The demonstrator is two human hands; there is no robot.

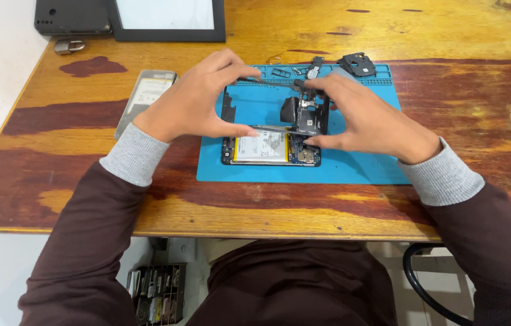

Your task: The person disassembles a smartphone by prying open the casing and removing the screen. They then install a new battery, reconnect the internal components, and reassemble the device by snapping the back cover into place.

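An opened phone (267, 149) lies on a blue work mat (358, 169), its pale battery and blue circuit board showing. Just behind it a black phone frame (229, 107), with a dark board part (309, 116) at its right end, is held between both hands. My left hand (198, 96) grips the frame's left end, thumb on the near edge and index finger on the far edge. My right hand (370, 118) grips the right end in the same way. A thin metal strip runs along the near edge by my left thumb; what it is I cannot tell.
Small black phone parts (357, 63) lie along the mat's far edge. A phone back cover (146, 96) lies left of the mat. A dark-framed tablet (168, 21), a black box (71, 15) and a padlock (69, 45) sit at the back left. The table's left edge is close.
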